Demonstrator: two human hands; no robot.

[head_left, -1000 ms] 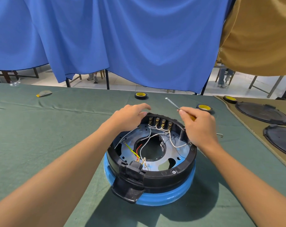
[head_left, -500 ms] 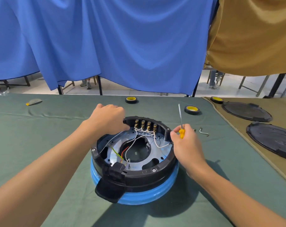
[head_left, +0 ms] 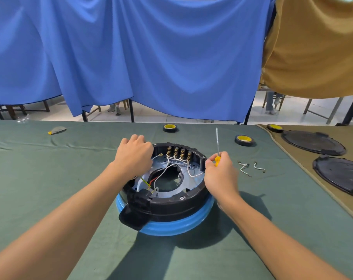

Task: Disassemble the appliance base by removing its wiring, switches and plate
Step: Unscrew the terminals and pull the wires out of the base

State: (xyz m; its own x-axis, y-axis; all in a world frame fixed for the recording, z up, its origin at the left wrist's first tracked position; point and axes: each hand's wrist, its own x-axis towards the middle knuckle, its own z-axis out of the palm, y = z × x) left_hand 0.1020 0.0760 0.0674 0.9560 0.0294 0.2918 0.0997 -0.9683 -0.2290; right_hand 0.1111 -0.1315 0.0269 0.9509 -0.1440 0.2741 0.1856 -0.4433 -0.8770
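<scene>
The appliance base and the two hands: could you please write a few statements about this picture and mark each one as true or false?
1. The right hand holds a screwdriver with its shaft pointing up. True.
2. The left hand lies flat on the cloth, far from the appliance base. False: it is at the base's far left rim, with its fingers curled.
3. No wire is left inside the base. False: white wires run to the row of switches.
4. Two short loose wires lie on the green cloth, right of the base. True.
</scene>
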